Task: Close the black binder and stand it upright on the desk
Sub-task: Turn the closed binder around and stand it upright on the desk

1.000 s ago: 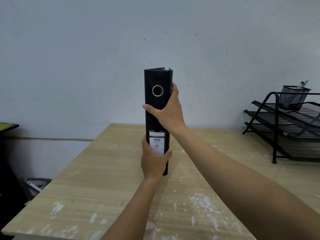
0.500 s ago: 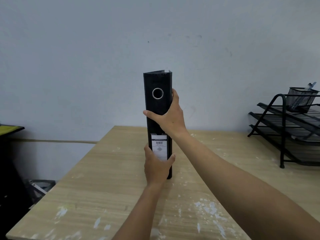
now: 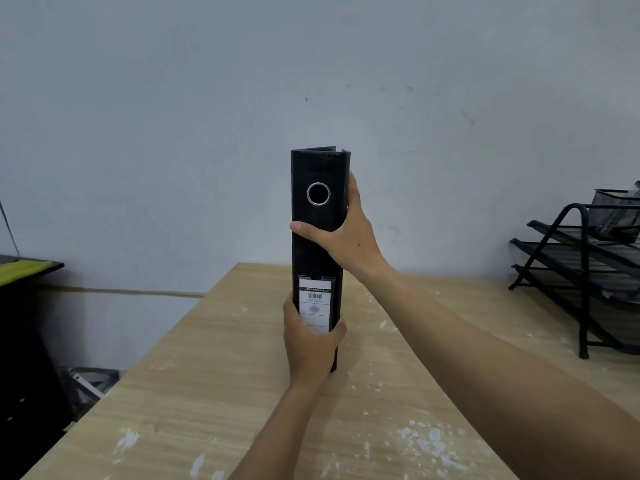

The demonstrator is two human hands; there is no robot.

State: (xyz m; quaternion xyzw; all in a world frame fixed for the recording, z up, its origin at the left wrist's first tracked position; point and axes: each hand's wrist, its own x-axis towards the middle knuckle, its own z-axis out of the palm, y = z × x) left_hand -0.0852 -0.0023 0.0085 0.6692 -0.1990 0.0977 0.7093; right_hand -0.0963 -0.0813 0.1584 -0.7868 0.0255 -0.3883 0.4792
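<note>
The black binder (image 3: 317, 258) stands upright on the wooden desk (image 3: 214, 386), closed, its spine toward me with a metal finger ring near the top and a white label lower down. My left hand (image 3: 310, 344) wraps the bottom of the spine, covering part of the label. Higher up, my right hand (image 3: 346, 233) grips the binder's right side, with the thumb across the spine just below the ring. The binder's foot seems to rest on the desk top behind my left hand.
A black wire tray rack (image 3: 585, 268) with a mesh pen cup (image 3: 616, 209) stands at the desk's right end. The desk's left edge drops to a dark cabinet (image 3: 24, 327) and clutter on the floor. A plain wall is close behind.
The binder stays upright in both hands. The view has shifted slightly, so the binder and rack sit a little lower and further right in the frame.
</note>
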